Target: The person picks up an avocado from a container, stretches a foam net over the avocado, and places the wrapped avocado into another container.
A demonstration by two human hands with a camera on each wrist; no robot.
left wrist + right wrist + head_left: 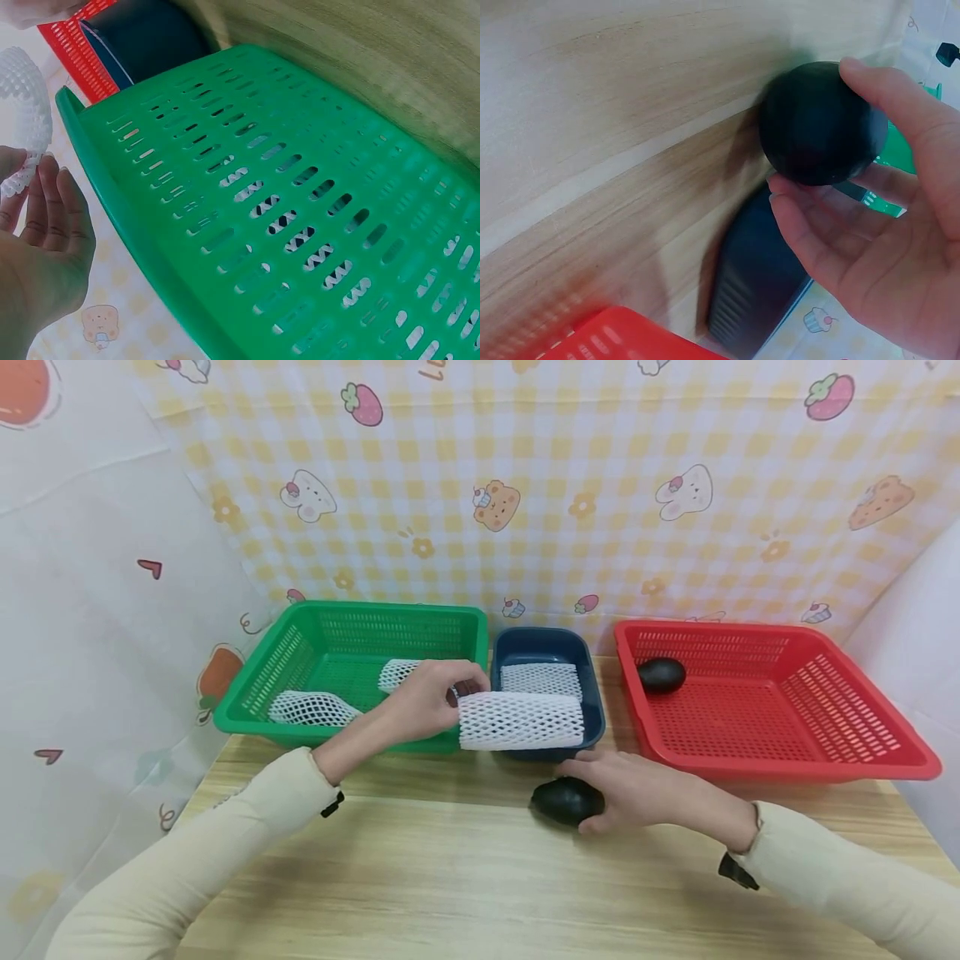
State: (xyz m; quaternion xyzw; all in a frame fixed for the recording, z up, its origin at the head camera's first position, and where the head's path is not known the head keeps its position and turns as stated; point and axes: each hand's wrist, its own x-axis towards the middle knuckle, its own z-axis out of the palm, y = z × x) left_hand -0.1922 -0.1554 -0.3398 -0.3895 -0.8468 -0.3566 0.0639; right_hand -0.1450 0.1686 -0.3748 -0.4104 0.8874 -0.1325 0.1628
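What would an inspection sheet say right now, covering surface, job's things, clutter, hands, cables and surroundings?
Surface: wood-grain table.
Job's things: white foam net and dark oval object, both held; second dark oval in red basket; more nets in green basket and blue bin.
Clutter: nothing seen.
Left hand: pinches the white foam net, which overlaps the blue bin in the head view.
Right hand: grips the dark oval object.
Cables: nothing seen.
Surroundings: yellow-checked printed cloth behind.
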